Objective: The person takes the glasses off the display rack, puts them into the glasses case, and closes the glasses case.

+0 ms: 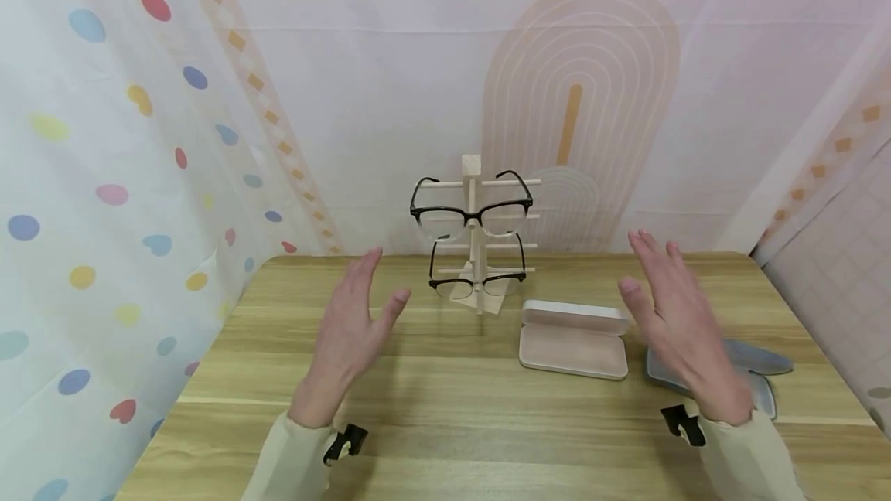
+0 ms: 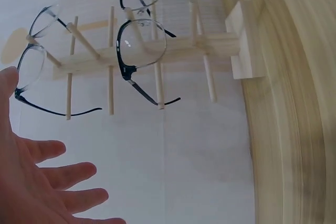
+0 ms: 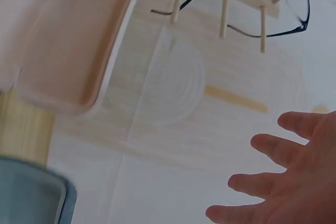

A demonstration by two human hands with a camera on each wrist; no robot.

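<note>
Two pairs of black-rimmed glasses hang on a wooden display stand (image 1: 471,165) at the back middle of the table. The upper glasses (image 1: 473,216) sit on its higher pegs, the lower glasses (image 1: 477,282) nearer the base. To the left of the stand my left hand (image 1: 351,327) is raised with fingers extended, holding nothing. My right hand (image 1: 678,323) is likewise raised with spread fingers and holds nothing, overlapping a blue-grey glasses case (image 1: 759,356) in the head view. Between stand and right hand lies an opened white glasses case (image 1: 574,350) with a pale pink lining and no glasses inside.
All of this stands on a wood-grain table (image 1: 431,424). Behind it hangs a patterned curtain (image 1: 376,99), with a dotted one along the left. A black clip (image 1: 346,443) shows at the left cuff, another black clip (image 1: 684,425) at the right.
</note>
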